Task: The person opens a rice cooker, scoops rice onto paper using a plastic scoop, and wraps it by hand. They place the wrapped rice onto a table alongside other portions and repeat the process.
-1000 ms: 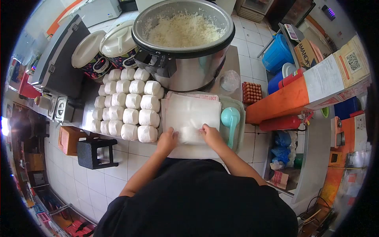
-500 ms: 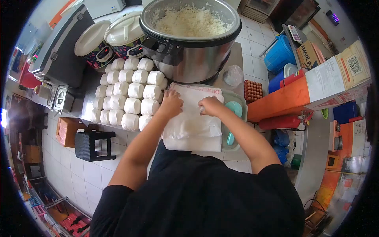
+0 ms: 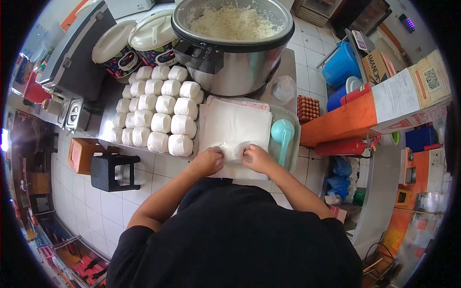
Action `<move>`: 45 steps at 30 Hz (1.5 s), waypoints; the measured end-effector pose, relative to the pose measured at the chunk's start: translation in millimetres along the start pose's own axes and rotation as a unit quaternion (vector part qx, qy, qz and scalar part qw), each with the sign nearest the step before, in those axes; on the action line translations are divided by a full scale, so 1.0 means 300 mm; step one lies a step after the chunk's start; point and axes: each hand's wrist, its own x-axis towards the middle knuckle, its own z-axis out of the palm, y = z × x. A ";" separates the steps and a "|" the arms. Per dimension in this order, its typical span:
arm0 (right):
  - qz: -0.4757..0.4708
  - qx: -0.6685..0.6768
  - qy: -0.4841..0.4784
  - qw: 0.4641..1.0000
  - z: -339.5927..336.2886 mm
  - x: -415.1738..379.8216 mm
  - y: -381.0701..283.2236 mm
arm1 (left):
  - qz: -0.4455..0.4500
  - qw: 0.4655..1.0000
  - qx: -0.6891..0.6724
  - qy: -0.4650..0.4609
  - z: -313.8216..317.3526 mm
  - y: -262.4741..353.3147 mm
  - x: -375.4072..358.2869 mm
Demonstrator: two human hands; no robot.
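A stack of white wrapping paper [image 3: 235, 117] lies in front of me, with red print showing at its far edge. On its near part is a small white paper fold [image 3: 233, 151], raised between my hands; what is inside cannot be seen. My left hand [image 3: 209, 161] grips the fold's left end with curled fingers. At the other end, my right hand [image 3: 258, 159] pinches the paper between thumb and fingers. To the left, several white paper-wrapped parcels [image 3: 164, 104] stand in rows, some stacked. A teal scoop [image 3: 282, 130] rests in a pale green tray [image 3: 292, 163] beside the stack.
Beyond the paper stands a large steel rice cooker [image 3: 235, 77], open and holding white rice [image 3: 235, 23]. Two smaller patterned cookers with lids [image 3: 153, 33] are at the back left. A clear plastic bag [image 3: 284, 90] and eggs [image 3: 308, 109] are on the right.
Both hands have drawn back toward my body, from the middle of the paper to its near part. The paper's far portion is uncovered, and the scoop's bowl is fully visible.
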 end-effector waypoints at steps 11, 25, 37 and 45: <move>0.113 0.040 0.018 0.993 0.015 0.113 0.064 | -0.212 0.965 -0.151 -0.020 -0.018 -0.080 0.073; 0.252 0.132 -0.045 0.958 -0.002 0.124 0.154 | -0.146 0.971 0.003 0.189 0.111 -0.005 0.030; 0.163 0.019 -0.053 0.985 -0.025 0.145 0.080 | -0.002 0.998 0.006 0.059 -0.002 -0.085 0.143; 0.189 0.284 0.026 0.940 -0.064 0.170 -0.171 | -0.168 0.890 -0.424 0.014 0.005 -0.006 0.058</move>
